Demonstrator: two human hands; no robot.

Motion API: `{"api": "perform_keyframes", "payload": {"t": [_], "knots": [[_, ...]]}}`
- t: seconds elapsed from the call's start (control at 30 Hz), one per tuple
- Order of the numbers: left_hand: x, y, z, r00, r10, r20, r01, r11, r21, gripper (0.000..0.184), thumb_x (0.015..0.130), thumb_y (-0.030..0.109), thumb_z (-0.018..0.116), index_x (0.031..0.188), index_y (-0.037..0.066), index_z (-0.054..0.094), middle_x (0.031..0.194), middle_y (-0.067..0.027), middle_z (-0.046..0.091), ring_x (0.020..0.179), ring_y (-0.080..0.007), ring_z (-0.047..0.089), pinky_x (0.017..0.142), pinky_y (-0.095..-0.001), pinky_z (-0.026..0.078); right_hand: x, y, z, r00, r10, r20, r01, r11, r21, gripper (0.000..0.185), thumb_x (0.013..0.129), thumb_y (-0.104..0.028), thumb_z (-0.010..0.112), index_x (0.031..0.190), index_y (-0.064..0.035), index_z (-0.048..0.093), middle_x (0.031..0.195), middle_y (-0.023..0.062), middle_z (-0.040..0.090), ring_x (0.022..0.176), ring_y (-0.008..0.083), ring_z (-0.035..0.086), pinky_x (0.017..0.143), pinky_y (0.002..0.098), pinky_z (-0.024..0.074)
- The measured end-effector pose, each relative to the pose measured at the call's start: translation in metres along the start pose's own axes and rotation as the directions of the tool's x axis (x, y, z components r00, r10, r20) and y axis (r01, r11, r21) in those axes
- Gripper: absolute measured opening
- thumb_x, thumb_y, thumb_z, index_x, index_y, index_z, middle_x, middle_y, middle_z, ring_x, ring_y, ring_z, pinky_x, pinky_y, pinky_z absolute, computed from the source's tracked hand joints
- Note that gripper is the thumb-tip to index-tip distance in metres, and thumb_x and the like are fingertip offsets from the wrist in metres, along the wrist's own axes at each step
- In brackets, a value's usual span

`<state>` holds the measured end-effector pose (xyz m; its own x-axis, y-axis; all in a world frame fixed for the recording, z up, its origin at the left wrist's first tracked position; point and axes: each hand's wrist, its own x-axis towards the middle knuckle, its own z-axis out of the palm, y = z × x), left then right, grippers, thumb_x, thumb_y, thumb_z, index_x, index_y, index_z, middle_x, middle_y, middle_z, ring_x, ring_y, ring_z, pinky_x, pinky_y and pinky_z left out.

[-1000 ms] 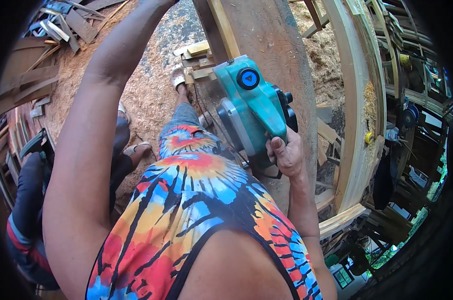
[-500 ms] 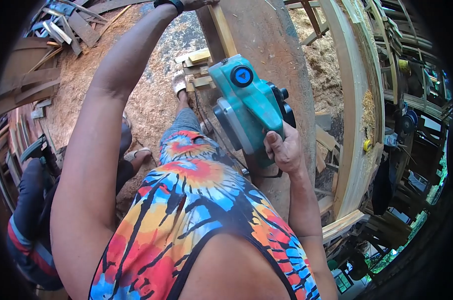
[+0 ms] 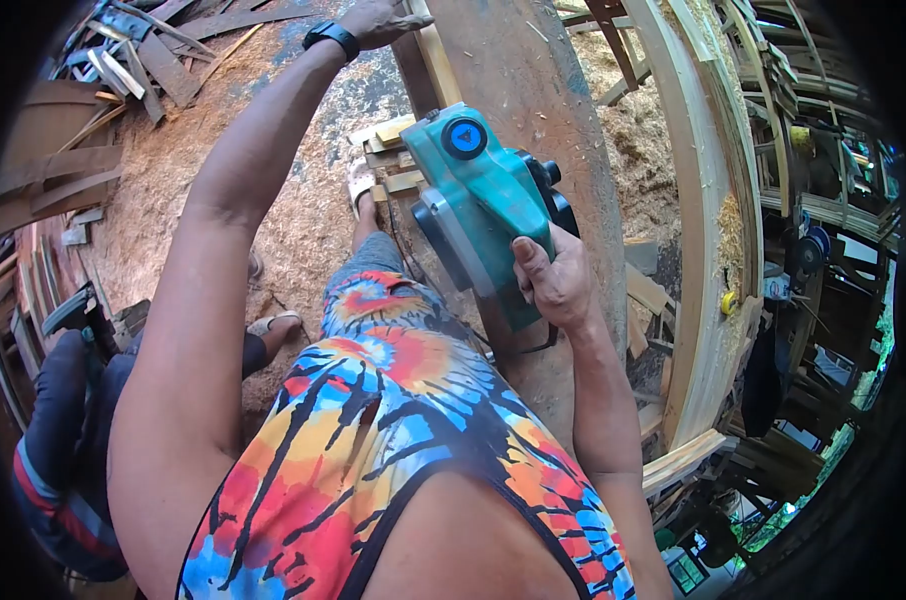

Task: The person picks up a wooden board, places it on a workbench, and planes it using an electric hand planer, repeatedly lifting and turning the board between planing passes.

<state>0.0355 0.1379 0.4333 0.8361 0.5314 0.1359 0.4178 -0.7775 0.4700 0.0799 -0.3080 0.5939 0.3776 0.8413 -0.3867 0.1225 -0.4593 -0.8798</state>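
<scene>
A teal electric planer [image 3: 483, 205] rests on a wooden strip [image 3: 435, 62] lying along a broad brown plank [image 3: 518, 75]. My right hand [image 3: 558, 280] is wrapped round the planer's rear handle, thumb on top. At the top edge of the view, my left hand [image 3: 376, 22] grips the far part of the strip, one digit laid across it; the other fingers are partly hidden. A dark band [image 3: 331, 40] circles my left wrist. The planer's body hides the strip beneath it.
Wood offcuts [image 3: 388, 140] lie beside my foot [image 3: 361, 185]. Shavings [image 3: 173, 190] cover the floor. To the right stands a long timber beam [image 3: 688, 200] with a yellow tape roll [image 3: 728, 302]. A seated person [image 3: 68, 430] holds a tool at the left. A cord trails below the planer.
The planer and my right hand have moved slightly forward and left along the strip. More of my left hand shows at the top, partly because the view has shifted a little.
</scene>
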Motion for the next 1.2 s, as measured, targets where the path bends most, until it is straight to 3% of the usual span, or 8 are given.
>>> {"api": "perform_keyframes", "payload": {"t": [0.1, 0.17, 0.3, 0.4, 0.67, 0.73, 0.8, 1.2], "knots": [[-0.011, 0.003, -0.02, 0.979, 0.032, 0.199, -0.063, 0.986, 0.154, 0.075, 0.092, 0.058, 0.058, 0.149, 0.013, 0.042, 0.15, -0.0227, 0.041, 0.136, -0.037, 0.046, 0.112, -0.0398, 0.04, 0.009, -0.003, -0.002, 0.999, 0.05, 0.021, -0.049, 0.998, -0.047, 0.063, 0.092, -0.063, 0.063, 0.1, -0.0006, 0.068, 0.068, 0.0018, 0.06, 0.064, 0.0078, 0.053, 0.058, 0.0277, 0.0452], [-0.034, -0.009, 0.018, 0.93, -0.119, -0.348, 0.003, 0.948, -0.318, 0.059, 0.094, 0.044, 0.062, 0.135, 0.001, 0.057, 0.13, -0.0267, 0.062, 0.119, -0.0387, 0.061, 0.104, -0.042, 0.047, 0.018, -0.008, -0.002, 0.999, 0.048, 0.021, -0.047, 0.997, -0.064, 0.063, 0.092, -0.063, 0.063, 0.099, -0.0009, 0.068, 0.067, 0.0017, 0.06, 0.064, 0.0082, 0.053, 0.058, 0.0279, 0.0451], [-0.105, -0.002, 0.067, 0.777, -0.587, 0.227, 0.619, 0.648, -0.443, 0.047, 0.095, 0.041, 0.053, 0.122, 0.007, 0.07, 0.11, -0.0206, 0.073, 0.104, -0.0334, 0.07, 0.092, -0.0415, 0.053, 0.035, -0.016, 0.004, 0.999, -0.037, 0.0, 0.037, 0.999, -0.038, 0.061, 0.093, -0.062, 0.062, 0.098, -0.0014, 0.068, 0.067, 0.0014, 0.059, 0.064, 0.0088, 0.053, 0.058, 0.0282, 0.0449], [-0.164, 0.013, 0.115, 0.785, -0.291, 0.546, 0.512, 0.802, -0.308, 0.037, 0.091, 0.039, 0.056, 0.107, 0.011, 0.074, 0.101, -0.0174, 0.073, 0.095, -0.0377, 0.07, 0.086, -0.0448, 0.053, 0.05, -0.023, 0.005, 1.0, -0.03, 0.001, 0.03, 0.999, -0.042, 0.06, 0.094, -0.061, 0.062, 0.098, -0.0011, 0.068, 0.066, 0.0008, 0.058, 0.063, 0.0089, 0.053, 0.059, 0.028, 0.045], [-0.267, 0.126, 0.177, 0.795, 0.136, 0.591, 0.321, 0.732, -0.6, 0.046, 0.076, 0.005, 0.054, 0.12, -0.001, 0.067, 0.101, -0.0244, 0.072, 0.097, -0.039, 0.068, 0.091, -0.0452, 0.052, 0.09, -0.04, 0.004, 0.996, -0.088, 0.023, 0.087, 0.996, 0.027, 0.055, 0.094, -0.058, 0.061, 0.088, -0.004, 0.06, 0.056, -0.0005, 0.051, 0.045, 0.0071, 0.048, 0.043, 0.024, 0.0365], [-0.291, 0.147, 0.2, 0.861, 0.175, 0.478, 0.22, 0.718, -0.66, 0.062, 0.073, 0.005, 0.054, 0.135, 0.003, 0.059, 0.106, -0.0266, 0.071, 0.1, -0.0378, 0.069, 0.091, -0.0453, 0.053, 0.101, -0.047, 0.006, 0.994, -0.103, 0.02, 0.103, 0.994, 0.036, 0.055, 0.094, -0.058, 0.061, 0.087, -0.004, 0.059, 0.056, -0.0001, 0.051, 0.044, 0.0072, 0.048, 0.042, 0.0241, 0.0363], [-0.291, 0.162, 0.2, 0.676, 0.235, 0.699, 0.324, 0.757, -0.568, 0.069, 0.071, 0.007, 0.056, 0.141, 0.006, 0.055, 0.112, -0.0266, 0.07, 0.105, -0.0379, 0.068, 0.094, -0.0445, 0.053, 0.112, -0.051, 0.004, 0.996, -0.08, 0.028, 0.08, 0.997, 0.003, 0.057, 0.095, -0.059, 0.06, 0.088, -0.0031, 0.064, 0.059, -0.002, 0.052, 0.052, 0.0066, 0.048, 0.047, 0.0257, 0.038], [-0.302, 0.146, 0.176, 0.613, 0.358, 0.704, 0.443, 0.582, -0.682, 0.054, 0.073, 0.024, 0.072, 0.124, 0.009, 0.069, 0.117, -0.0228, 0.07, 0.114, -0.0377, 0.064, 0.098, -0.0424, 0.049, 0.201, -0.102, 0.013, 0.995, -0.088, 0.043, 0.088, 0.996, -0.005, 0.059, 0.093, -0.063, 0.06, 0.082, -0.0051, 0.057, 0.056, -0.0005, 0.05, 0.043, 0.0081, 0.049, 0.04, 0.0245, 0.0371]]}}
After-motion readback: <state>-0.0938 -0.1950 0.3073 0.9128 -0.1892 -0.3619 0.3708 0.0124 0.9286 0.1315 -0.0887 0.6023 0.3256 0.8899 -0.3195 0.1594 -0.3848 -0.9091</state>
